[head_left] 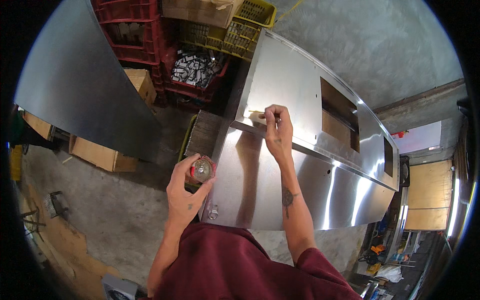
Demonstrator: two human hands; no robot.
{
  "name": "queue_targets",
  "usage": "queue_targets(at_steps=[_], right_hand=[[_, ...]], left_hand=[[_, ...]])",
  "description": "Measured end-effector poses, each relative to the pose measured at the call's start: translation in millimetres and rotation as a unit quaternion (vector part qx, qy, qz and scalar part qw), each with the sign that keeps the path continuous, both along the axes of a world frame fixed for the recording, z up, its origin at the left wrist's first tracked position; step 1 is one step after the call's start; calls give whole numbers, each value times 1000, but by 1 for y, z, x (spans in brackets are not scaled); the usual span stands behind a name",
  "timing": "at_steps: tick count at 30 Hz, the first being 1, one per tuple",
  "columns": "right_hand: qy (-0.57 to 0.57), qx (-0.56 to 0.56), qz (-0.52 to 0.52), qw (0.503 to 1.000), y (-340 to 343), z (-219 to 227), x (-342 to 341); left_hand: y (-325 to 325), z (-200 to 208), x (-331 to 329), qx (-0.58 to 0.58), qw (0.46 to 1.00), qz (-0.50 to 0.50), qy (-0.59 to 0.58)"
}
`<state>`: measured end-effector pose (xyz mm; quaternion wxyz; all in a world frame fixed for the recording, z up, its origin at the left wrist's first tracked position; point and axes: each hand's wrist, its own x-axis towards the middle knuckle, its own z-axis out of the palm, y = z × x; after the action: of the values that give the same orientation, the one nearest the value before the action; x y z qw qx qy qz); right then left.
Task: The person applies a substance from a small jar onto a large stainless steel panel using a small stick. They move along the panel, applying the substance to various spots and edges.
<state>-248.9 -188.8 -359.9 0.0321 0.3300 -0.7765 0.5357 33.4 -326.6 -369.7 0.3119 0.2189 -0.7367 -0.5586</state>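
The right hand (276, 127) is pinched closed on a thin stick-like applicator (258, 112), maybe a small brush, and its tip touches the fold line of a large stainless steel cabinet panel (280, 185) near the panel's upper left corner, where the flat top face with rectangular cut-outs (340, 112) meets the front face. The left hand (184, 187) is wrapped around a small can with a red label (201, 170) and holds it just beside the left edge of the panel, mouth up – what is inside I cannot tell. Behind the panel stand red plastic crates (131, 35), a yellow crate (235, 30) and cardboard boxes (102, 155) on the concrete floor (100, 220); a second bare metal sheet (80, 85) leans at the left. In my judgement the main risk is at the can: it is kept in the air and a little tilted, so if the wrist relaxes, liquid could drip on the polished front face or on the floor. Also the applicator is thin – too much pressure could make it slip off the seam and leave a streak on the shiny steel.
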Motion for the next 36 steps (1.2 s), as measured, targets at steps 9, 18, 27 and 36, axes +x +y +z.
queue_targets(at_steps=[9, 18, 27, 36], right_hand=[[-16, 16, 34, 999, -5, -8, -10], [-47, -69, 125, 989, -25, -13, -3], [-96, -28, 87, 991, -24, -3, -5], [-91, -37, 112, 989, -26, -10, -6]], left_hand=[[15, -8, 23, 36, 996, 51, -57], [32, -12, 19, 46, 996, 53, -53], [34, -10, 25, 31, 997, 55, -45], [31, -10, 30, 31, 996, 49, -61]])
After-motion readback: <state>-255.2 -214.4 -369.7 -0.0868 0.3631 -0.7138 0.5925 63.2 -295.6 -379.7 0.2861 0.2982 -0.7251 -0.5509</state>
